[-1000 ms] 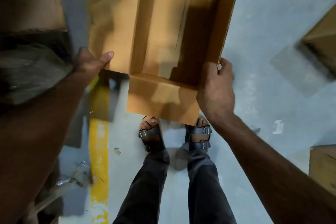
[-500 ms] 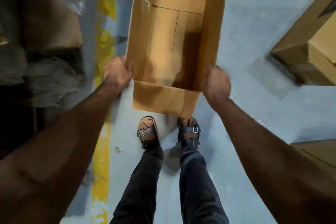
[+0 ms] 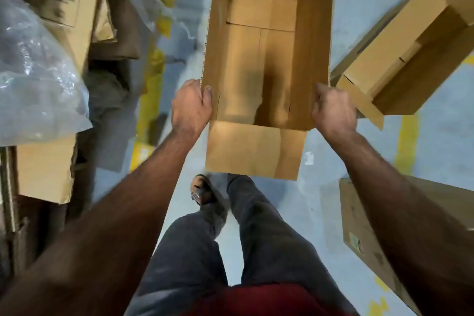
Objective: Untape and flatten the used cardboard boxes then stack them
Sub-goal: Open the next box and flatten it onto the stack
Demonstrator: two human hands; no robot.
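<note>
1. Head view, item one: the open cardboard box (image 3: 266, 59), which I see held above the grey floor (image 3: 372, 7) in the upper middle of the picture. Its far end runs off the top edge. Its near flap (image 3: 254, 150) hangs down toward me and covers one of my feet.
2. Left hand (image 3: 191, 105): grips the near left corner of the box, with the thumb curled over the wall rim and the other fingers hidden behind the cardboard.
3. Right hand (image 3: 333, 109): fingers curled at the near right corner of the box wall. It is blurred, so I read it as a grip, though I cannot make out the fingertips.
4. Second carton (image 3: 400, 41): lies tilted near the right edge of the floor, just beside the held box. Its far part is cut off by the frame.
5. Third carton (image 3: 359, 226): near the lower right edge, largely hidden behind my right forearm.
6. Plastic sheeting (image 3: 33, 72): clear and crumpled, draped over a heap of cartons (image 3: 46, 174) along the left edge. What lies beneath it is hard to make out.
7. Yellow floor line (image 3: 151, 95): runs between the heap and the box, and is partly covered.
8. Sandal (image 3: 200, 191): only one shows, below the flap.
</note>
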